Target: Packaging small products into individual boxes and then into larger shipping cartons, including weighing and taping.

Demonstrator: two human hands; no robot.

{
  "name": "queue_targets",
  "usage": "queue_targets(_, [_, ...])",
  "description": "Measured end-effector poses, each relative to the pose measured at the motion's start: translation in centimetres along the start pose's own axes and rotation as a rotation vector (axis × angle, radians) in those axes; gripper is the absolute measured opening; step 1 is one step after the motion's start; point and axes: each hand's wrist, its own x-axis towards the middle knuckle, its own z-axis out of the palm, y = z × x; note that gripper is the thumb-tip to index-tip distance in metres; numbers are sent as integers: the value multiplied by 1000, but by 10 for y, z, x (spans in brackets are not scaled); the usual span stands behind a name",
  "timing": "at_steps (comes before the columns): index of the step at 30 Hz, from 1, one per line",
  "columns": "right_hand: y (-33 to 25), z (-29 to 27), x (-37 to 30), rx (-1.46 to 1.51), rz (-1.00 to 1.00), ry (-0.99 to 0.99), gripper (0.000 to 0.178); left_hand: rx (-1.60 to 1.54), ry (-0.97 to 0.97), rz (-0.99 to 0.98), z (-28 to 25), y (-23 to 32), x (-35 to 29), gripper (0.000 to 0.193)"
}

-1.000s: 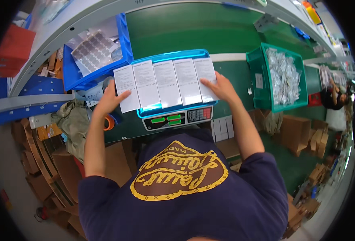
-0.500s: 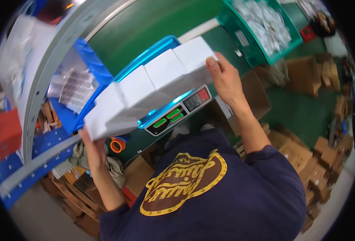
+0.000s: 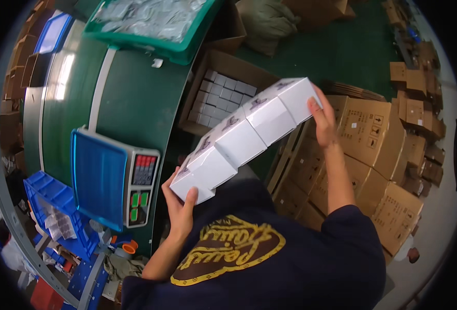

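A row of several white boxes [image 3: 241,137], pressed end to end, hangs in the air in front of me, tilted up to the right. My left hand [image 3: 179,209] grips its near lower end, thumb on the front face. At the far upper end, my right hand [image 3: 321,116] is closed on the last box. Dark printing shows along the upper sides of the boxes. Just beyond the row stands an open cardboard carton [image 3: 241,67] holding several layers or rows of similar small white boxes. A weighing scale [image 3: 100,178] with a blue pan lies bare to the left.
A green bin [image 3: 179,49] of clear packets stands at the far end of the green bench [image 3: 135,106]. Near left are a blue crate [image 3: 81,227] and an orange tape dispenser [image 3: 129,247]. Stacked cartons [image 3: 360,129] stand close on the right.
The row of white boxes has left its place over the scale. Both hands have carried it right, toward the open carton, as my view turned right.
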Motion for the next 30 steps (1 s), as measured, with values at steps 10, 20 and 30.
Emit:
queue_targets(10, [284,67,124,102,163,176,50,363,160,19,62,-131,277,56])
queue_targets(20, [378,154,63,-253,629,-10,58,698,-55,69,32,-236,376,56])
queue_targets(30, [517,253,37,-215,946,-8,44,835,-299,-270,-11,-380,481,34])
